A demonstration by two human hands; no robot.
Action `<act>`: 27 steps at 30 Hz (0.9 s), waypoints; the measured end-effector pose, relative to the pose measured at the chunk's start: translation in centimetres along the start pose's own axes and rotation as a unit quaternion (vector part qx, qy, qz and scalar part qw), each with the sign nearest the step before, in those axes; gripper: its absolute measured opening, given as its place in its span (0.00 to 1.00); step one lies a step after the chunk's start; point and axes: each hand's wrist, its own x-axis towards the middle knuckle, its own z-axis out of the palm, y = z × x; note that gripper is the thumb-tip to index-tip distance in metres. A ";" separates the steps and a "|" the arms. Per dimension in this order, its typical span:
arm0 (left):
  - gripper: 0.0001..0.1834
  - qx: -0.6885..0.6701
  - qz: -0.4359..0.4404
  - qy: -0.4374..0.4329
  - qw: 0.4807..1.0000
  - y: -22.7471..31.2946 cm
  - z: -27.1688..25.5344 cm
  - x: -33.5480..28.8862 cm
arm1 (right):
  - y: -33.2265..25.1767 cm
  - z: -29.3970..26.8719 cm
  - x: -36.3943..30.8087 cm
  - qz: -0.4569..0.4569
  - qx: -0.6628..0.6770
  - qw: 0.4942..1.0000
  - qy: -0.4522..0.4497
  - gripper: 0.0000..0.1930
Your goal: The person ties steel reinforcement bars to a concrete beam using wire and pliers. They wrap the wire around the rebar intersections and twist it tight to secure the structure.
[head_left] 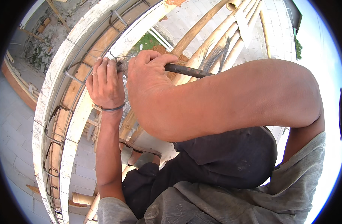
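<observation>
My right hand (148, 72) is closed round a dark rod-shaped tool (189, 70), whose shaft sticks out to the right past my thumb side. A greyish end of it shows between my two hands; its shape is mostly hidden. My left hand (105, 85) is close beside it at the inner board of a curved formwork (75, 115), fingers bent and held together. What those fingers grip is hidden. Thin wire (116, 56) shows just beyond the fingertips. Inside the formwork trough runs a cage of steel bars with bent stirrups (72, 72).
Bamboo poles (201, 31) slope away at the upper right, with a bundle of grey wire (221, 56) lying on them. My sandalled foot (143, 158) rests below my hands. Paving (16, 145) lies far below, and rubble (44, 56) at the upper left.
</observation>
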 end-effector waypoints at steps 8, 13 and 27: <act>0.21 -0.006 0.005 0.007 1.000 -0.1 0.1 0.0 | 3.9 2.3 -0.1 -0.139 0.214 0.966 0.046 0.19; 0.22 0.004 0.007 0.006 1.000 -0.1 0.2 0.1 | 5.9 5.1 -0.2 -0.263 0.236 0.921 0.165 0.14; 0.19 0.025 -0.004 -0.013 1.000 0.0 -0.1 0.3 | 2.6 9.1 1.0 -0.148 0.367 0.898 0.191 0.25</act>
